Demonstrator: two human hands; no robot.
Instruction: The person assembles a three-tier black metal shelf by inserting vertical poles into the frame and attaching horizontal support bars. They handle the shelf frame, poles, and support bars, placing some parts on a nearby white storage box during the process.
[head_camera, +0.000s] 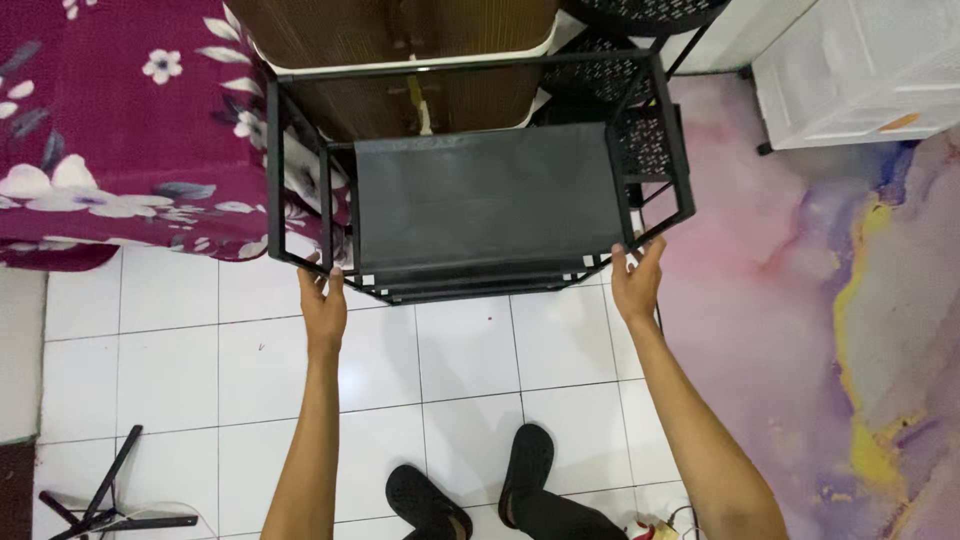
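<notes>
At nine o'clock a floral maroon bedspread (110, 130) drapes beside the black metal rack (480, 200), which stands on the white tiled floor (180, 370) at twelve. The left hand (323, 305) has its fingers curled on the rack's front-left corner; the right hand (638, 282) clasps the front-right post. Black sandals (470, 485) sit at six, a marbled pink mat (800, 300) at three.

the black rack's (480, 200) top is cut off by the upper edge, and its lower shelves hide beneath the fabric tier.
</notes>
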